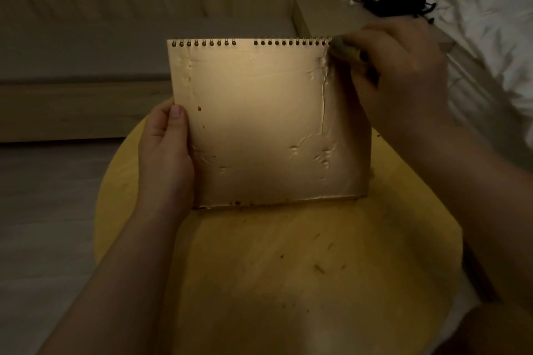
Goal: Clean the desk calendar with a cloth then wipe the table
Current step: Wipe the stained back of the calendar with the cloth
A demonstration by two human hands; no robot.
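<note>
where the round yellow worktop (288, 282) lay nearest the camera, brown smears and crumbs marked its surface. on it stood the desk calendar (259, 124), upright on its lower edge, its blank tan face dented, creased and spotted brown, a spiral binding along the top. the left hand (165, 153) was closed on the calendar's left edge, thumb on the front. the right hand (398, 78) was closed on a small bunched cloth (344, 50), pressing it against the calendar's top right corner. beyond stood a low wooden shelf (326, 17) with dark items on it, and white bedding (490, 8) lay at the right.
</note>
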